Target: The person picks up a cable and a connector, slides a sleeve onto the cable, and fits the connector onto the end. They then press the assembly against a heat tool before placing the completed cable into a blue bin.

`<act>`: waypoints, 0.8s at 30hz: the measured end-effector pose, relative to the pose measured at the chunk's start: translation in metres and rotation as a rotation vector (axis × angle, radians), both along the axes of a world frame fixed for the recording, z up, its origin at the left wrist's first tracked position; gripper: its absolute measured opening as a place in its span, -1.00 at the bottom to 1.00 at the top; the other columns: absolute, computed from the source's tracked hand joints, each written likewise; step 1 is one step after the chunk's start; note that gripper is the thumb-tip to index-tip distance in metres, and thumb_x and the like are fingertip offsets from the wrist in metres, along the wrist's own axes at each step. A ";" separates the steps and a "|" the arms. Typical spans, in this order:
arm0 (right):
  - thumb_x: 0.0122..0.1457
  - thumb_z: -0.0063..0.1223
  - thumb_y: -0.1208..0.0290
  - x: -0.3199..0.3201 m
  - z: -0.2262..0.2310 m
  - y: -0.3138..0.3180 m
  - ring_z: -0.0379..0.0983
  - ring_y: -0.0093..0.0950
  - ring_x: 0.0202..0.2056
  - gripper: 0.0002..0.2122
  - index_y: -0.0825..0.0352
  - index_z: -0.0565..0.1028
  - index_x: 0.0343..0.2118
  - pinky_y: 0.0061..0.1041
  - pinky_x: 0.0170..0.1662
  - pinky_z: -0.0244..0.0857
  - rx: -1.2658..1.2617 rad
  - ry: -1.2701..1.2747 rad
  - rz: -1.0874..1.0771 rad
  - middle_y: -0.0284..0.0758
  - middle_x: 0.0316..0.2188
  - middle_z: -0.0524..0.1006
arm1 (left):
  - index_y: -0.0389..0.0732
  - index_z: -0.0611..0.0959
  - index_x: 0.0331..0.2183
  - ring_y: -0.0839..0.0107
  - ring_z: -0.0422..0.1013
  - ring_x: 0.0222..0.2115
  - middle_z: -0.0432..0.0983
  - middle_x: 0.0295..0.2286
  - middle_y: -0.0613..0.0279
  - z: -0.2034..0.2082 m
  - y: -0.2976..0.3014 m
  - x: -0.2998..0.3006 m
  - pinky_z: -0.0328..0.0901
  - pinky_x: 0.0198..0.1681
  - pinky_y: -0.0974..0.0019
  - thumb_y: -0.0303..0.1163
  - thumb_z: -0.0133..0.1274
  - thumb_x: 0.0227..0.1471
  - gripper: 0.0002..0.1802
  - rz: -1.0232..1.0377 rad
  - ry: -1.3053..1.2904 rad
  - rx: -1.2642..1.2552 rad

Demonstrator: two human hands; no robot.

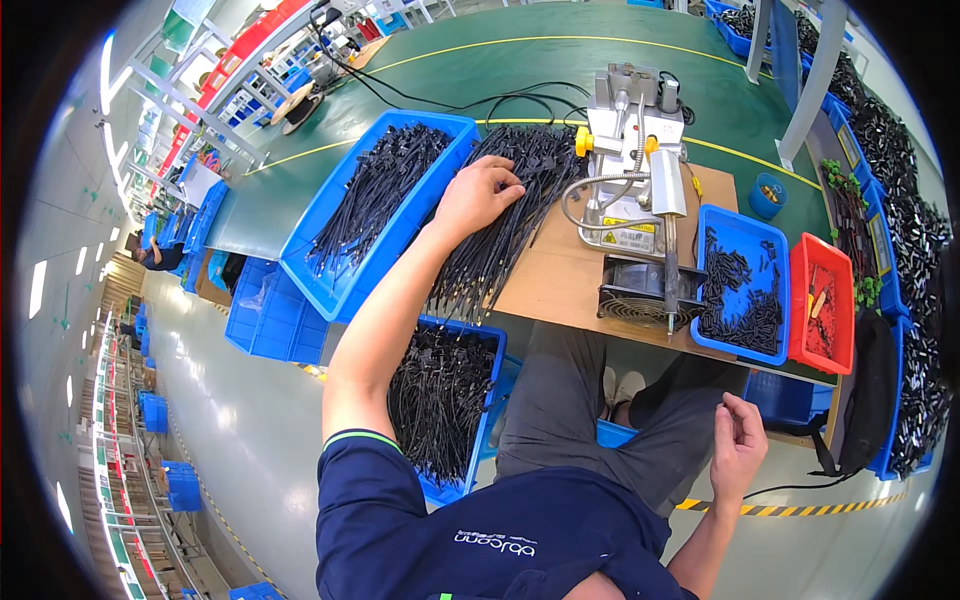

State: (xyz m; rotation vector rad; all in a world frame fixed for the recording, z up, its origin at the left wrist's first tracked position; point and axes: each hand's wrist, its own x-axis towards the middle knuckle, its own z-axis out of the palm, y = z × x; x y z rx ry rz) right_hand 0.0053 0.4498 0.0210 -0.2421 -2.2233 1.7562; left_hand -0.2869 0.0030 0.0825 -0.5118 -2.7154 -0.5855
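Observation:
My left hand (478, 200) rests on a pile of thin black cables (490, 245) on the bench, its fingers bent and closed. Whether a cable is between them is hidden. Low at the right, next to my thigh, my right hand (738, 447) is raised with thumb and fingers pinched together; anything in the pinch is too small to make out. A benchtop machine (635, 170) with a metal nozzle and yellow knobs stands right of the cable pile. In front of it sits a small black fan (640, 292). Short black tube pieces (740, 300) lie in a blue tray (712, 218).
Left of the pile, a blue bin (345, 150) holds more black cables. Another cable-filled blue bin (492, 375) stands below the bench edge. A red tray (842, 290) and a small blue cup (768, 196) are at the right. Behind runs a green surface (440, 70).

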 end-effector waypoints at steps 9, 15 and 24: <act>0.27 0.21 0.68 -0.002 0.000 -0.003 0.20 -0.78 -0.43 -0.83 0.45 0.66 -0.09 -0.72 -0.38 0.08 -0.011 0.004 0.004 -0.46 -0.28 0.54 | -0.26 0.82 -0.17 0.09 0.63 -0.09 0.73 -0.11 0.05 0.004 -0.009 -0.008 0.47 0.04 0.17 -0.28 0.29 0.18 -0.73 -0.024 0.035 -0.044; 0.26 0.21 0.69 -0.001 0.005 -0.005 0.22 -0.76 -0.43 -0.83 0.47 0.66 -0.10 -0.71 -0.38 0.10 0.021 0.006 0.024 -0.44 -0.27 0.54 | -0.37 0.75 -0.13 0.49 0.64 -0.37 0.74 -0.30 0.17 0.061 0.004 0.005 0.55 -0.25 0.42 -0.53 0.32 0.20 -0.80 0.018 -0.043 0.857; 0.30 0.21 0.70 -0.001 0.011 -0.025 0.53 -0.68 -0.24 -0.86 0.52 0.64 -0.10 -0.70 -0.18 0.40 -0.262 -0.082 0.155 -0.34 -0.19 0.62 | -0.33 0.58 0.05 0.40 0.60 -0.33 0.60 -0.26 0.14 0.119 0.062 0.160 0.51 -0.37 0.37 -0.71 0.23 0.16 -0.59 -0.276 -0.465 0.898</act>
